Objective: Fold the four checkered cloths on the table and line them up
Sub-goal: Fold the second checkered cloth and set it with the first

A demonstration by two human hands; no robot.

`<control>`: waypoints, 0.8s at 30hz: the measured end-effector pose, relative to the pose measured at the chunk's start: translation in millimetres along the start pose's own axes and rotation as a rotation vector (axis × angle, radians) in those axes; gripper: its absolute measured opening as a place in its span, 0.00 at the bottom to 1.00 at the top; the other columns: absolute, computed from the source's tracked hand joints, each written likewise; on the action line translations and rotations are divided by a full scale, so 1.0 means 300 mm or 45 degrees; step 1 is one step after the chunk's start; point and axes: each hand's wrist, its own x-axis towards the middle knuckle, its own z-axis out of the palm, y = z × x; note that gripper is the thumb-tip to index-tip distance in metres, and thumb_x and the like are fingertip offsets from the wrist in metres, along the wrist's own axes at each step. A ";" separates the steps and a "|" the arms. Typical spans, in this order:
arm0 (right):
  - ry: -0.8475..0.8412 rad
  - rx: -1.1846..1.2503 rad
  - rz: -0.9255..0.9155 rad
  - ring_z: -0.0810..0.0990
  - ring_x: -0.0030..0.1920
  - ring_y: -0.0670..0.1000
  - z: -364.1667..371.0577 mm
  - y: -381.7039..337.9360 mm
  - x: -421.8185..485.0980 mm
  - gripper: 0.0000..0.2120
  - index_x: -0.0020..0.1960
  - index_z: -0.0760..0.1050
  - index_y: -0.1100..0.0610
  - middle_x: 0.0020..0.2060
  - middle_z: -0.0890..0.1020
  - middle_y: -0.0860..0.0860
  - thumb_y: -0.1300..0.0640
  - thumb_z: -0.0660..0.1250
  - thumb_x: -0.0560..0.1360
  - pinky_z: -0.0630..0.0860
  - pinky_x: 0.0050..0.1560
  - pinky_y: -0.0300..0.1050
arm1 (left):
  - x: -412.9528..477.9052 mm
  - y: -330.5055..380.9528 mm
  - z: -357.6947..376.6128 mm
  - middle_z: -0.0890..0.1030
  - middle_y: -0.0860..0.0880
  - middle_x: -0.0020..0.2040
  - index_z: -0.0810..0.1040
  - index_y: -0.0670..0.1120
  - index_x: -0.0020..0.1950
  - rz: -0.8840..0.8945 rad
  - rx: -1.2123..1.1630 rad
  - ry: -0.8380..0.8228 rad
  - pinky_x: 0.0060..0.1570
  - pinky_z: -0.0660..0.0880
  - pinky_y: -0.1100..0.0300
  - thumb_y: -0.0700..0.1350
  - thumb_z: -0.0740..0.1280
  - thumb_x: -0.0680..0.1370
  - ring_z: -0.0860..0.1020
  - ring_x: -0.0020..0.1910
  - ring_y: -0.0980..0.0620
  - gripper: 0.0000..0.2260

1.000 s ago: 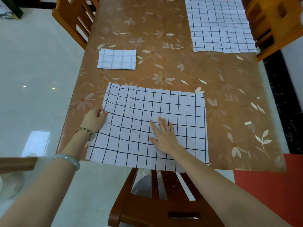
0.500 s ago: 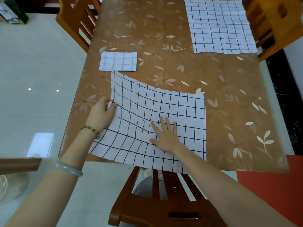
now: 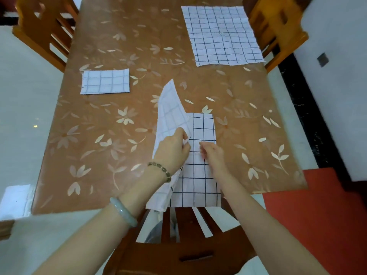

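A white checkered cloth (image 3: 200, 183) lies at the table's near edge, its left half lifted and swung over toward the right. My left hand (image 3: 171, 150) pinches that raised flap by its edge. My right hand (image 3: 211, 153) rests on the flat right part of the same cloth, fingers curled against it. A small folded checkered cloth (image 3: 105, 81) lies flat at the left side of the table. An unfolded checkered cloth (image 3: 220, 35) is spread at the far right corner.
The brown table (image 3: 99, 147) has a flower-patterned cover. Wooden chairs stand at the far left (image 3: 41, 30), far right (image 3: 278, 30) and directly below me (image 3: 178, 255). A red mat (image 3: 317, 215) lies on the floor to the right.
My left hand has lifted the cloth's left edge and carried it rightward over the middle, folding the cloth. My right hand slid right and now curls on the cloth.
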 end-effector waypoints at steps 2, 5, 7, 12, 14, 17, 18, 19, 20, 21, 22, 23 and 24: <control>-0.128 0.275 0.162 0.79 0.42 0.52 -0.064 -0.052 -0.005 0.12 0.48 0.76 0.61 0.41 0.80 0.56 0.53 0.61 0.80 0.78 0.48 0.44 | 0.010 0.038 0.078 0.81 0.43 0.36 0.69 0.44 0.54 -0.020 -0.026 -0.074 0.39 0.75 0.51 0.45 0.60 0.78 0.79 0.36 0.41 0.07; -0.238 0.341 0.250 0.80 0.35 0.49 -0.117 -0.069 -0.003 0.15 0.46 0.75 0.59 0.36 0.79 0.53 0.47 0.61 0.79 0.78 0.44 0.44 | 0.021 0.085 0.167 0.81 0.44 0.41 0.67 0.44 0.60 -0.058 -0.127 -0.222 0.44 0.77 0.49 0.50 0.61 0.78 0.80 0.39 0.43 0.14; -0.227 0.325 0.288 0.81 0.40 0.51 -0.125 -0.061 0.013 0.15 0.49 0.77 0.60 0.40 0.81 0.56 0.48 0.64 0.77 0.77 0.47 0.47 | 0.022 0.093 0.202 0.80 0.46 0.47 0.65 0.45 0.65 -0.098 -0.159 -0.334 0.46 0.75 0.53 0.54 0.63 0.78 0.79 0.44 0.46 0.20; 0.022 -0.103 0.290 0.81 0.53 0.62 -0.124 0.059 0.122 0.22 0.54 0.78 0.67 0.53 0.82 0.64 0.56 0.73 0.64 0.76 0.58 0.58 | 0.015 -0.093 0.218 0.78 0.45 0.55 0.72 0.42 0.61 -0.105 -0.088 -0.290 0.51 0.69 0.59 0.48 0.63 0.78 0.76 0.54 0.46 0.15; 0.063 -0.233 0.257 0.75 0.55 0.67 -0.116 0.089 0.140 0.14 0.42 0.76 0.68 0.40 0.81 0.64 0.58 0.71 0.64 0.78 0.49 0.51 | 0.010 -0.217 0.195 0.77 0.43 0.57 0.74 0.41 0.60 -0.075 0.039 -0.211 0.56 0.69 0.56 0.45 0.61 0.78 0.74 0.59 0.43 0.13; 0.093 -0.350 0.178 0.59 0.28 0.50 -0.097 0.053 0.107 0.19 0.29 0.57 0.54 0.26 0.60 0.51 0.66 0.66 0.68 0.56 0.30 0.40 | 0.000 -0.352 0.164 0.69 0.42 0.70 0.67 0.40 0.70 -0.006 0.296 -0.207 0.65 0.63 0.53 0.46 0.62 0.79 0.68 0.68 0.42 0.21; 0.100 -0.364 0.140 0.57 0.28 0.49 -0.096 0.060 0.110 0.21 0.29 0.55 0.53 0.27 0.58 0.49 0.68 0.65 0.69 0.53 0.29 0.40 | -0.005 -0.380 0.160 0.63 0.42 0.75 0.63 0.40 0.73 0.021 0.398 -0.254 0.69 0.60 0.52 0.48 0.61 0.80 0.63 0.72 0.44 0.24; 0.120 -0.418 0.114 0.56 0.27 0.49 -0.097 0.062 0.105 0.22 0.29 0.54 0.53 0.26 0.57 0.49 0.68 0.65 0.70 0.53 0.27 0.40 | -0.011 -0.404 0.161 0.57 0.44 0.77 0.58 0.41 0.76 0.043 0.493 -0.307 0.72 0.55 0.51 0.52 0.58 0.81 0.57 0.76 0.46 0.27; 0.144 -0.474 0.084 0.57 0.27 0.48 -0.098 0.065 0.103 0.22 0.29 0.55 0.54 0.25 0.58 0.49 0.67 0.66 0.70 0.54 0.25 0.38 | -0.017 -0.426 0.169 0.53 0.45 0.78 0.53 0.43 0.78 0.055 0.573 -0.357 0.74 0.51 0.50 0.55 0.55 0.81 0.52 0.77 0.47 0.29; 0.157 -0.528 0.057 0.57 0.26 0.48 -0.101 0.069 0.103 0.22 0.28 0.56 0.54 0.25 0.59 0.49 0.66 0.66 0.70 0.54 0.23 0.36 | -0.023 -0.442 0.177 0.50 0.46 0.79 0.49 0.44 0.78 0.063 0.631 -0.393 0.74 0.48 0.50 0.57 0.52 0.81 0.48 0.78 0.48 0.30; 0.172 -0.581 0.030 0.58 0.26 0.48 -0.108 0.073 0.107 0.21 0.28 0.56 0.55 0.24 0.60 0.49 0.65 0.67 0.71 0.55 0.24 0.36 | -0.029 -0.453 0.184 0.48 0.47 0.79 0.47 0.45 0.78 0.073 0.674 -0.418 0.74 0.46 0.49 0.60 0.49 0.80 0.46 0.78 0.48 0.31; 0.190 -0.631 -0.004 0.58 0.27 0.48 -0.116 0.078 0.113 0.20 0.29 0.58 0.55 0.25 0.61 0.49 0.63 0.67 0.71 0.56 0.26 0.38 | -0.032 -0.459 0.189 0.47 0.47 0.79 0.46 0.46 0.78 0.082 0.710 -0.430 0.74 0.45 0.49 0.62 0.46 0.79 0.45 0.78 0.47 0.32; 0.209 -0.668 -0.032 0.60 0.28 0.49 -0.123 0.084 0.121 0.18 0.30 0.60 0.56 0.26 0.63 0.50 0.62 0.68 0.71 0.57 0.28 0.41 | -0.033 -0.465 0.195 0.47 0.47 0.79 0.45 0.47 0.78 0.088 0.743 -0.432 0.74 0.45 0.48 0.63 0.45 0.79 0.45 0.78 0.47 0.33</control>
